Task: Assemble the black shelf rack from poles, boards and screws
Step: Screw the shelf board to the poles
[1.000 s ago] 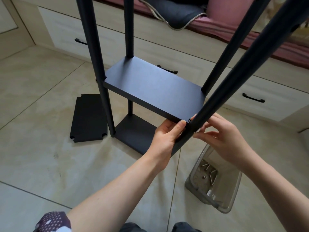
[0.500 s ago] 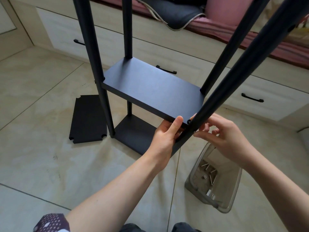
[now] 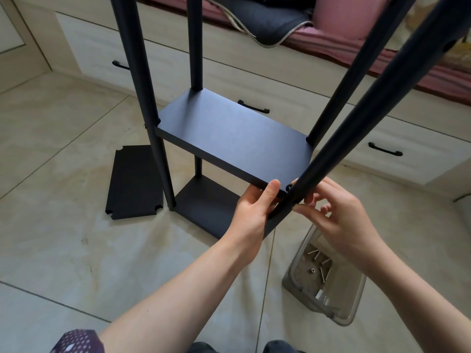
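The black rack stands on the tiled floor with several upright poles. Its middle board (image 3: 229, 138) sits above the bottom board (image 3: 209, 207). My left hand (image 3: 252, 212) grips the near right corner of the middle board, thumb on top. My right hand (image 3: 336, 217) sits just right of the near right pole (image 3: 369, 118), its fingertips pinched at the pole where the board corner meets it; what they pinch is hidden. A spare black board (image 3: 132, 182) lies flat on the floor at the left.
A clear plastic tub (image 3: 354, 299) with several screws stands on the floor under my right wrist. Light wooden drawers (image 3: 254, 80) with black handles run behind the rack, below a bed with pink bedding and a dark cushion. Open tile floor lies to the left.
My left thumb has shifted slightly along the top of the board corner. My right fingers stay at the pole. The rack has not moved.
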Available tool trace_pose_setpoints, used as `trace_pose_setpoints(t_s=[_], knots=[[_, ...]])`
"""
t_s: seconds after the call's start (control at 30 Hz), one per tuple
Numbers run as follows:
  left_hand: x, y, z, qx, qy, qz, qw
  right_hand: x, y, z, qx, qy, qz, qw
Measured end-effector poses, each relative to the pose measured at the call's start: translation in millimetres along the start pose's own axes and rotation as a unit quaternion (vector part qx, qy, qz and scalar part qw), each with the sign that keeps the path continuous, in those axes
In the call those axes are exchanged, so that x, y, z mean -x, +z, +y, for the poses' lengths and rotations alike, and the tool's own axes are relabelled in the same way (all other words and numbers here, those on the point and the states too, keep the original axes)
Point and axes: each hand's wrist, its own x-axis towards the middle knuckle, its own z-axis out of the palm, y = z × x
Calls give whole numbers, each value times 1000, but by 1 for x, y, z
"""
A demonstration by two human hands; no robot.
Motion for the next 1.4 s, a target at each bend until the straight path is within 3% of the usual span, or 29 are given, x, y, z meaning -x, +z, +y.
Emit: trace_pose_setpoints(t_s=[0.63,0.83,1.17,1.4], knots=[[-2,-3,6,30,7,-15,999,-1,-1,-6,7,-6,-1,1000],[-3,-4,7,106,13,-33,994,1,-1,-3,19,-10,14,1000],[-4,-7,3,46,25,-22,998,3,1,-5,14,-8,22,1000],[-6,-7,1,72,28,-17,997,9,0,-3,22,-9,31,999]])
